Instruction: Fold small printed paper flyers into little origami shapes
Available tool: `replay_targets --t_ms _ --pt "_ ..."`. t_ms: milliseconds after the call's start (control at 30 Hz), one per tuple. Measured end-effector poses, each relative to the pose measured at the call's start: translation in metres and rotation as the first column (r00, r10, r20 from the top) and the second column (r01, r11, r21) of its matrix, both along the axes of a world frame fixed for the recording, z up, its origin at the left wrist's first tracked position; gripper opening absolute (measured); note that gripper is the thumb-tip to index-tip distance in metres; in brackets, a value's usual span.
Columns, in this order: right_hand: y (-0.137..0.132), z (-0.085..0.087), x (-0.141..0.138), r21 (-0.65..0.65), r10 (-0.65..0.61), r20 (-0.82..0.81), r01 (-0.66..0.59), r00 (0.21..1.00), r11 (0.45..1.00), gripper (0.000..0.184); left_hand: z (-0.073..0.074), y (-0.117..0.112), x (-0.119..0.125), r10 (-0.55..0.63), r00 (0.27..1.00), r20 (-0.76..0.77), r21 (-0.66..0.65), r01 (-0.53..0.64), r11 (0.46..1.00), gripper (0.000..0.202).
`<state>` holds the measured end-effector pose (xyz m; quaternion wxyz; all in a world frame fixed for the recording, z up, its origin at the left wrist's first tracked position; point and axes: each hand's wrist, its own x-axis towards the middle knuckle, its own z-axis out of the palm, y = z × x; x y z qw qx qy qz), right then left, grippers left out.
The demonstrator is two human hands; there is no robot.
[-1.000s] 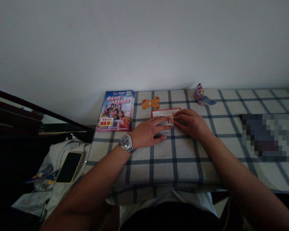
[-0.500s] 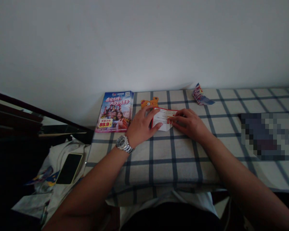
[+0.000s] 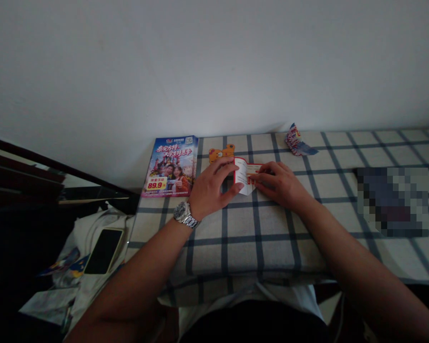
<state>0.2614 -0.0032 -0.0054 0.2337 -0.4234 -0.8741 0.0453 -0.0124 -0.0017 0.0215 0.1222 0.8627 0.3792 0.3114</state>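
A small folded paper leaflet (image 3: 240, 177), white inside with red edges and red print, lies between both hands above the checked cloth. My left hand (image 3: 213, 186), with a silver watch on its wrist, pinches the leaflet's left flap between thumb and fingers, and that flap stands partly raised. On the other side my right hand (image 3: 279, 183) has its fingertips closed on the right part, covering some of the print. Just behind my left hand lies an orange bear-shaped paper piece (image 3: 219, 153), its lower part hidden by the fingers.
A stack of colourful flyers (image 3: 169, 166) lies at the left by the wall. A crumpled flyer (image 3: 298, 141) sits at the back right, and a blurred dark flat item (image 3: 388, 202) farther right. Low at the left, a phone (image 3: 104, 251) rests on white bags.
My left hand has moved slightly right, bringing the leaflet's left flap up and inward, so the leaflet looks narrower. My right hand has stayed almost still.
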Motion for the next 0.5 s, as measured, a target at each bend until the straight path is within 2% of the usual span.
replay_targets --t_ms 133,200,267,400,500 --pt "0.000 0.000 0.000 -0.008 -0.005 -0.008 0.005 1.000 1.000 0.026 -0.002 0.001 -0.001 0.113 0.991 -0.077 0.032 -0.111 0.993 0.033" --pt "-0.001 0.001 -0.001 -0.011 -0.003 -0.010 0.003 1.000 1.000 0.025 -0.003 0.003 -0.001 0.118 0.982 -0.146 0.067 -0.109 0.992 0.029" --pt "0.000 0.001 -0.001 -0.004 -0.002 -0.011 0.002 1.000 1.000 0.024 -0.005 0.004 0.000 0.047 0.979 -0.198 0.087 -0.030 0.996 0.026" --pt "0.001 0.000 -0.001 0.013 0.000 -0.015 0.000 1.000 1.000 0.024 -0.010 0.007 0.003 -0.203 0.951 -0.235 0.074 0.225 0.971 0.021" --pt "0.001 -0.001 -0.001 0.010 -0.004 -0.025 0.004 1.000 1.000 0.023 -0.013 0.006 0.006 -0.297 0.919 -0.260 0.043 0.319 0.947 0.026"
